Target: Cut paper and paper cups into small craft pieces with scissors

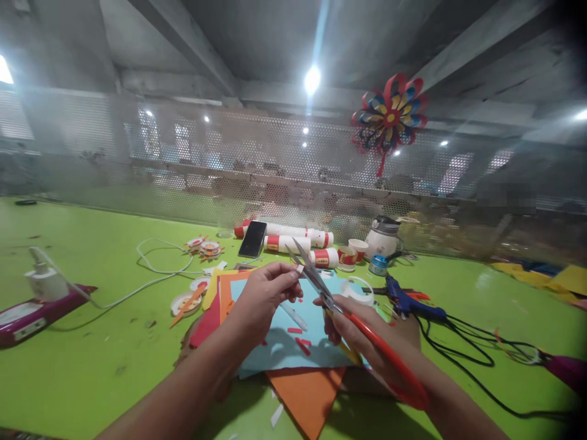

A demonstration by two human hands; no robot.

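Near the middle of the view, my left hand (pixel 270 290) pinches a small white paper piece (pixel 300 269) between thumb and fingertips. My right hand (pixel 353 324) is wrapped round a pair of scissors with red handles (pixel 389 360). The scissor blades are spread apart and point up and left, right beside the small piece. Beneath both hands lies light blue paper (pixel 275 354), with several small red strips (pixel 302 346) on it. Orange paper (pixel 309 397) sticks out below it toward me, and yellow, orange and red sheets show at its left edge.
Behind the paper are a phone (pixel 253 239), paper cups (pixel 358 249), a jar (pixel 378 264) and a kettle (pixel 383 237). A blue glue gun (pixel 413 302) with black cables lies right. Left are a purple power strip (pixel 41 315), a white cable and small paper discs (pixel 186 304).
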